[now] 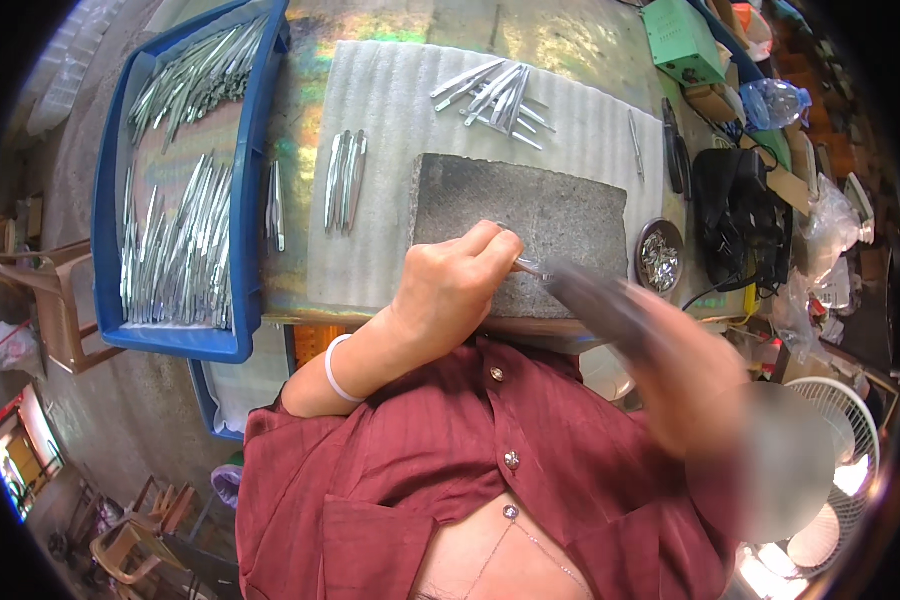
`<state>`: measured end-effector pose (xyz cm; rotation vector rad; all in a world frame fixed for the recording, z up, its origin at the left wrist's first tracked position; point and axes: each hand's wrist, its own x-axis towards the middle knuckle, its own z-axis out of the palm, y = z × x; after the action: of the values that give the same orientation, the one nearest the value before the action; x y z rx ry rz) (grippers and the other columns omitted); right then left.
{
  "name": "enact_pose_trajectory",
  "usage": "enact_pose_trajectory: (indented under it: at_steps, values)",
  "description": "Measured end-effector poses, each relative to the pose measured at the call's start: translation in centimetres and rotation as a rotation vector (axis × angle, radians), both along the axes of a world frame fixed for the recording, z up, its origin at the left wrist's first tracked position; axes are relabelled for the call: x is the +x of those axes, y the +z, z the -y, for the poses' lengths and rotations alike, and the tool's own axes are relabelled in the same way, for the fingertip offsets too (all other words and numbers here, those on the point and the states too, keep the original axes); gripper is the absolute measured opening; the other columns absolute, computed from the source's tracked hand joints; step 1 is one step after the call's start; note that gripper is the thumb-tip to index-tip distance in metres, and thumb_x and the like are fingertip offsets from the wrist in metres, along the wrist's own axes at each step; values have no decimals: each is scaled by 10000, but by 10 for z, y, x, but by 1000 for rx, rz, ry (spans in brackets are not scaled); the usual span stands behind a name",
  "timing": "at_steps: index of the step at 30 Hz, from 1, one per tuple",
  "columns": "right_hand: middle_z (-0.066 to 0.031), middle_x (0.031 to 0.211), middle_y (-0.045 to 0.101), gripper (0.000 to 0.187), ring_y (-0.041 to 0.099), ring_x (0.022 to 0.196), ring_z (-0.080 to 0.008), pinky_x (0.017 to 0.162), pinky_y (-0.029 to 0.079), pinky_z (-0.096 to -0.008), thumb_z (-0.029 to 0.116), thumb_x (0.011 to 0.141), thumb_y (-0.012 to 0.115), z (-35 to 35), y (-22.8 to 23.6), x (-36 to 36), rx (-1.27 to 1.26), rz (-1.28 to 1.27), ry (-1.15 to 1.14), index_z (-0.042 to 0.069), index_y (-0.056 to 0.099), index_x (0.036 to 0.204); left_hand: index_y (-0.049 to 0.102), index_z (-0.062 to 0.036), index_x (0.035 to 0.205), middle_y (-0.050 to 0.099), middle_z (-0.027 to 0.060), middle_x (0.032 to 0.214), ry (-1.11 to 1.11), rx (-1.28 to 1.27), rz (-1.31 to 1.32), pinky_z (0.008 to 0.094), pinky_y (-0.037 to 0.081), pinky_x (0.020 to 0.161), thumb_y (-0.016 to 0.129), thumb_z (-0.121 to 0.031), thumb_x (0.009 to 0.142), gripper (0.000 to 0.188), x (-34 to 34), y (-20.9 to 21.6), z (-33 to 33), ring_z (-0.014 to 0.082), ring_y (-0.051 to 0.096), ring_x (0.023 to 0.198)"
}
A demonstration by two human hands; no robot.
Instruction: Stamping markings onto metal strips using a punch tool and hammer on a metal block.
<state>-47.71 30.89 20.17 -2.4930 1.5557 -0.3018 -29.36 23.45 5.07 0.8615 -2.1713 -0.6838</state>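
Note:
My left hand (455,280) is closed over the near part of a dark grey stone slab (520,190), fingers pinched round a thin metal piece (528,266). Most of that piece is hidden in my grip; one end pokes out to the right. Beside it, my right hand (685,365) is smeared by motion and wrapped round a dark, long tool (595,300). The tool's tip points at the end of the metal piece; blur hides its exact kind and whether they touch. Slim silvery tweezers (500,95) lie in a loose heap beyond the slab.
A white foam mat (370,100) lies under the slab, with a row of tweezers (345,180) at left. Further left stands a blue tray (245,200) holding many more. A bowl of small metal bits (660,258), black-handled pliers (676,150) and a green box (682,40) are at right.

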Motion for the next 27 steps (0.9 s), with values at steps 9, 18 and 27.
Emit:
enact_pose_trajectory:
  at_steps: [9, 18, 27]
  values:
    - [-144, 737, 616, 319, 588, 579, -215, 509, 455, -285, 265, 859, 610, -34, 24, -22, -27, 860, -73, -13, 591, 1013, 514, -63, 844, 531, 70, 759, -17, -2, -32, 347, 460, 465, 575, -6, 731, 141, 0, 1, 4, 261, 595, 607]
    - [-179, 871, 650, 402, 638, 597, -235, 566, 519, -285, -75, 765, 601, -13, -9, -13, -37, 539, -167, -84, 534, 1161, 531, -49, 872, 569, 70, 774, -17, 4, -3, 326, 468, 479, 604, -35, 773, 124, 3, -3, 4, 227, 611, 589]
    - [-171, 1003, 596, 437, 612, 830, -353, 699, 498, -365, -12, 803, 564, 16, -101, -23, 32, 297, -363, 45, 493, 1230, 559, -4, 958, 641, 135, 885, -192, 1291, -1107, 227, 535, 561, 516, -170, 950, 171, 29, 31, 15, 153, 643, 614]
